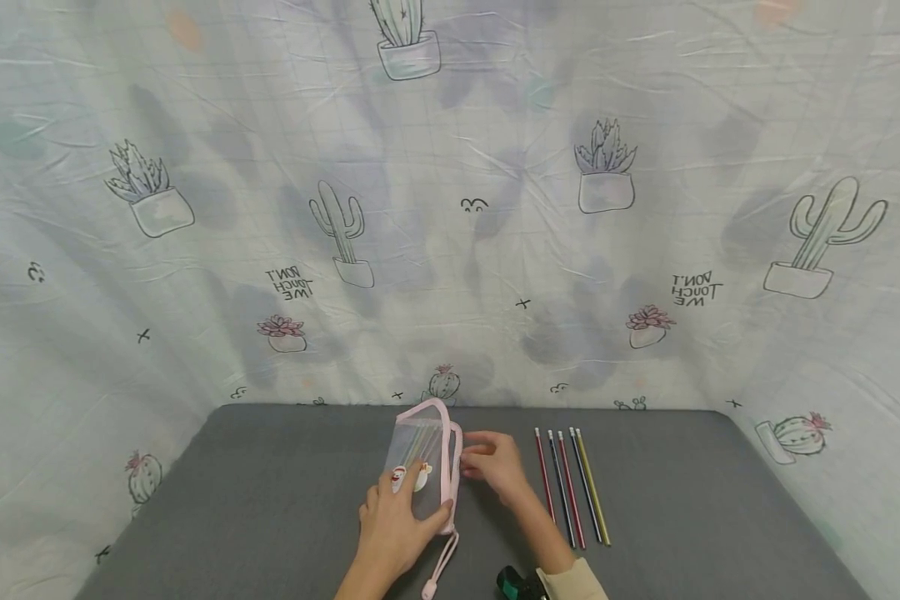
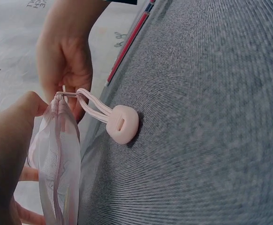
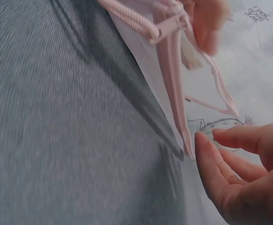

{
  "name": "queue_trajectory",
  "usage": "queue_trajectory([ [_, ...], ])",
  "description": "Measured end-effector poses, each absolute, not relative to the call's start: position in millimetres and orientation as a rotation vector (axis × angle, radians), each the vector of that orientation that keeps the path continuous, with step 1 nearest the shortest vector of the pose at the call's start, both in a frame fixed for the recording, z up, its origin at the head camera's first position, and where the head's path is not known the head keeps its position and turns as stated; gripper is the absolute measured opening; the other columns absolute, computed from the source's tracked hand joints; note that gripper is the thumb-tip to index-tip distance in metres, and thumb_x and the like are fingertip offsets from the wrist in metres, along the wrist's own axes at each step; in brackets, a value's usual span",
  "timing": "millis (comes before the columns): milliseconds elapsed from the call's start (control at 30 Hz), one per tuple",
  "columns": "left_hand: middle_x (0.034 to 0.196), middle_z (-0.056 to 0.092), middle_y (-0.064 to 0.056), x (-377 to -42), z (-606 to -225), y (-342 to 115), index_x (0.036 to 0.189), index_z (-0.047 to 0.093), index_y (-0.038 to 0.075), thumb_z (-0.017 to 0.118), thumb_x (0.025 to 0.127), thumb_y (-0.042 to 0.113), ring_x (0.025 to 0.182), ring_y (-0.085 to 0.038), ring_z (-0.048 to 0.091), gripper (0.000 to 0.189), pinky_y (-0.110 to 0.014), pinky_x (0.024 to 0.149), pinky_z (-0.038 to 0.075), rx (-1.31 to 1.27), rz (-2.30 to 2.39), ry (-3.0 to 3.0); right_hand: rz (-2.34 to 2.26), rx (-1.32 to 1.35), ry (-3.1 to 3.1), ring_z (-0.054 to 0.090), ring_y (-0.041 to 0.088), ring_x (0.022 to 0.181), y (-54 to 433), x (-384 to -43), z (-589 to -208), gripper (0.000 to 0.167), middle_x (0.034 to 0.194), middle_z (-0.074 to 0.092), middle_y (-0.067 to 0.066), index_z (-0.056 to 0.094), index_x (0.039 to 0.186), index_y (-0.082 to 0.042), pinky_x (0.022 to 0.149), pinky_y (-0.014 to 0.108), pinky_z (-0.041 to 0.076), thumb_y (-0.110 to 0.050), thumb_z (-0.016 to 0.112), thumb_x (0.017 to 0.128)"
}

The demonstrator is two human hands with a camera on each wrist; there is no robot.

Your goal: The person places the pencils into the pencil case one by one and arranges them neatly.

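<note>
A translucent mesh pencil pouch (image 1: 429,503) with pink edging stands at the table's middle. Cartoon stickers (image 1: 422,476) mark its side, and several pencils (image 1: 420,440) show faintly through the mesh. My left hand (image 1: 392,521) holds the pouch, fingers over its face and thumb at the zipped edge. The zip slider (image 3: 171,27) sits at the near end, with a pink cord and pull tag (image 2: 122,124) hanging onto the table. By the far end of the pink edge is my right hand (image 1: 495,467), thumb and fingertips slightly apart, nothing visible between them.
Several pencils (image 1: 564,483), red, dark and yellow, lie side by side on the grey table (image 1: 292,500) right of the pouch. A black and green object (image 1: 516,583) is by the right wrist. A cactus-print curtain (image 1: 450,275) rises behind the table.
</note>
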State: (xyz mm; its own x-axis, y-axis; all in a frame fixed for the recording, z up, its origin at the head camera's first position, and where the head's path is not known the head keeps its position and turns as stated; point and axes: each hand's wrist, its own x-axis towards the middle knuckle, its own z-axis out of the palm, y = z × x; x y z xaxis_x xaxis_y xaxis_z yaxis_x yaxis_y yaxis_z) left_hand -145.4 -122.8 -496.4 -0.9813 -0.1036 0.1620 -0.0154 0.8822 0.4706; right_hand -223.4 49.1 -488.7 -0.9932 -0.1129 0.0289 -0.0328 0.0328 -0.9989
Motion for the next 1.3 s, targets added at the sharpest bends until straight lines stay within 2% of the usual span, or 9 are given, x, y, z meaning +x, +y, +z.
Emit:
queue_trajectory([
  [200, 0.136, 0.055, -0.028, -144.3, -497.0, -121.3, 0.15, 0.057, 0.021, 0.076, 0.083, 0.063, 0.119, -0.05, 0.055, 0.082, -0.07, 0.092, 0.044, 0.123, -0.782, -2.835, -2.114, -0.146, 2.3, 0.076, 0.029, 0.082, 62.9, -219.4, -486.9, 0.039, 0.099, 0.074, 0.03, 0.06, 0.127, 0.022, 0.071, 0.039, 0.064, 0.016, 0.067, 0.089],
  [400, 0.138, 0.055, -0.027, -144.0, -498.6, -120.3, 0.15, 0.057, 0.022, 0.077, 0.082, 0.062, 0.122, -0.051, 0.054, 0.082, -0.072, 0.094, 0.042, 0.143, -0.811, -2.818, -2.004, -0.151, 2.504, 0.077, 0.035, 0.078, 76.0, -217.9, -484.3, 0.036, 0.096, 0.076, 0.027, 0.066, 0.123, 0.017, 0.066, 0.038, 0.063, 0.012, 0.072, 0.088],
  [800, 0.141, 0.053, -0.03, -144.7, -498.6, -119.6, 0.15, 0.058, 0.023, 0.077, 0.081, 0.062, 0.126, -0.053, 0.052, 0.082, -0.074, 0.095, 0.04, 0.151, -0.842, -2.821, -1.851, -0.126, 2.701, 0.077, 0.033, 0.077, 101.4, -220.7, -481.8, 0.037, 0.099, 0.077, 0.024, 0.068, 0.124, 0.013, 0.064, 0.036, 0.062, 0.009, 0.074, 0.088],
  [1033, 0.142, 0.052, -0.03, -145.6, -499.8, -118.6, 0.151, 0.058, 0.024, 0.077, 0.081, 0.062, 0.128, -0.054, 0.05, 0.082, -0.075, 0.095, 0.039, 0.149, -0.857, -2.822, -1.834, -0.114, 2.779, 0.077, 0.036, 0.079, 114.7, -220.9, -477.0, 0.037, 0.099, 0.077, 0.025, 0.068, 0.123, 0.014, 0.064, 0.035, 0.061, 0.01, 0.075, 0.086],
  [1300, 0.142, 0.051, -0.03, -144.1, -499.0, -118.9, 0.15, 0.058, 0.022, 0.077, 0.081, 0.062, 0.128, -0.055, 0.05, 0.081, -0.075, 0.095, 0.04, 0.139, -0.846, -2.821, -1.714, -0.079, 2.916, 0.074, 0.042, 0.095, 129.0, -221.2, -474.7, 0.036, 0.1, 0.077, 0.023, 0.07, 0.122, 0.012, 0.075, 0.044, 0.06, 0.005, 0.076, 0.087],
])
